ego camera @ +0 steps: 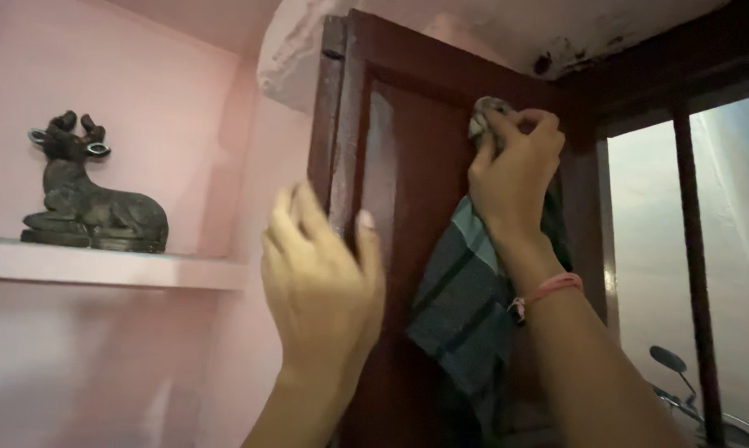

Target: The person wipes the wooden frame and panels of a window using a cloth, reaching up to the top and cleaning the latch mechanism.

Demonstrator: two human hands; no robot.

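Your right hand is pinched shut on a bunched grey-and-teal checked cloth, pressing it against the upper part of the dark red-brown wooden door, the rest hanging down the panel. Your left hand is open, fingers loosely spread, at the door's left edge; it looks blurred. A loose pinch could let the cloth slide off. Left of the door, the dark carved deer figurine sits on a pink wall shelf, well apart. Right of the door, a window bar narrows your elbow room.
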